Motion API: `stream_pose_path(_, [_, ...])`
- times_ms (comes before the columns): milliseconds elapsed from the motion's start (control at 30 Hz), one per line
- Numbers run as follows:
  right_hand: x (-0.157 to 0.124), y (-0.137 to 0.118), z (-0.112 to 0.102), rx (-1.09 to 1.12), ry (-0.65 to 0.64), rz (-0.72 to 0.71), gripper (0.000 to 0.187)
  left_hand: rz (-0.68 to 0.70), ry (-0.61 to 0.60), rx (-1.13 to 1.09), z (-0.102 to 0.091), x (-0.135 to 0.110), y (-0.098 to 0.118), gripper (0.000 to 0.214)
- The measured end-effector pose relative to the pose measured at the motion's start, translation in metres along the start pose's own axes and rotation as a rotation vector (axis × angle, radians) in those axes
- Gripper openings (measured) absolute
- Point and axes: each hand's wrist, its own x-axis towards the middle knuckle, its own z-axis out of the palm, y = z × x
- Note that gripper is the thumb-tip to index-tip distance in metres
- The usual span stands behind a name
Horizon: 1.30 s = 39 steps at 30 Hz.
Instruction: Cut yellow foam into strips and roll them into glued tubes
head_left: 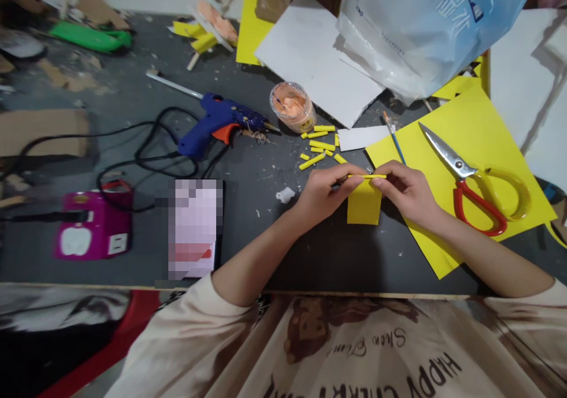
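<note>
A small yellow paper piece (pixel 364 204) lies on the dark table in front of me, its top edge rolled into a thin tube. My left hand (pixel 325 190) pinches the left end of that rolled edge. My right hand (pixel 405 188) pinches the right end. Both hands have fingers pressed together on the paper. Several short yellow paper rolls (pixel 318 146) lie just beyond my hands.
Red-and-yellow-handled scissors (pixel 473 179) rest on a big yellow sheet (pixel 465 144) at right, beside a thin brush (pixel 393 137). A blue glue gun (pixel 221 123) with black cord, a small orange-filled cup (pixel 292 107), white sheets (pixel 310 55), a plastic bag (pixel 425 26) and a magenta power strip (pixel 93 227) surround.
</note>
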Motion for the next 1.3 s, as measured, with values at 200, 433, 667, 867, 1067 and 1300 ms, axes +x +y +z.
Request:
stream_pose_path(200, [-0.0014, -0.0010, 0.0006, 0.003, -0.020, 0.058, 0.031, 0.015, 0.019, 0.013, 0.0006, -0.0002, -0.0015, 0.037])
stream_pose_path(433, [-0.0012, -0.0015, 0.0004, -0.004, -0.051, 0.032, 0.033, 0.070, 0.030, 0.016, 0.0010, -0.0005, -0.0002, 0.028])
stream_pose_path(667, [-0.0031, -0.0005, 0.0009, -0.058, -0.002, -0.020, 0.032, 0.070, -0.011, -0.034, 0.0008, -0.0006, -0.0013, 0.030])
stream_pose_path(867, [-0.0041, 0.0011, 0.0011, -0.108, 0.022, -0.095, 0.025, 0.108, 0.021, -0.008, 0.0004, -0.0010, -0.0015, 0.022])
stream_pose_path(1067, [-0.0036, 0.0025, 0.0014, -0.055, 0.016, -0.009, 0.023, 0.140, 0.055, -0.021, 0.0018, -0.0016, -0.0008, 0.015])
stream_pose_path(1300, [-0.0034, 0.0023, 0.0010, -0.004, -0.001, 0.019, 0.028, 0.157, 0.044, -0.032, 0.0021, -0.0010, -0.0018, 0.015])
